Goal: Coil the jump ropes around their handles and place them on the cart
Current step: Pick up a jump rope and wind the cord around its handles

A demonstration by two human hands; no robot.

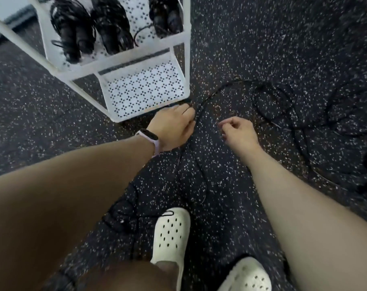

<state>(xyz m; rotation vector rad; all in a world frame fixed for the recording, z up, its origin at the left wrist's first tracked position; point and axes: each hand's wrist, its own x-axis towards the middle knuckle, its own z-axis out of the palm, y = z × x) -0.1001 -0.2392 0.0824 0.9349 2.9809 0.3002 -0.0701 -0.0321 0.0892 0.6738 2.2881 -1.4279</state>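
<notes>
Head view: left hand (174, 124) fingers curl on jump rope (230, 86) handle end beside cart (123, 61); right hand (239, 133) loosely curled, empty. Cord trails beyond fingers: light, limp, tangle-prone; grip handle.

Dark rubber floor (272, 49) flecked with white fills the view. Two white perforated clogs: one (170, 234) at 6 o'clock, toe toward 12; the other (248, 276) at 5 o'clock, cut by the lower edge. Pale wristband (151, 139) with a dark face left of centre. Pale wall base (1, 9) at 10 o'clock
</notes>
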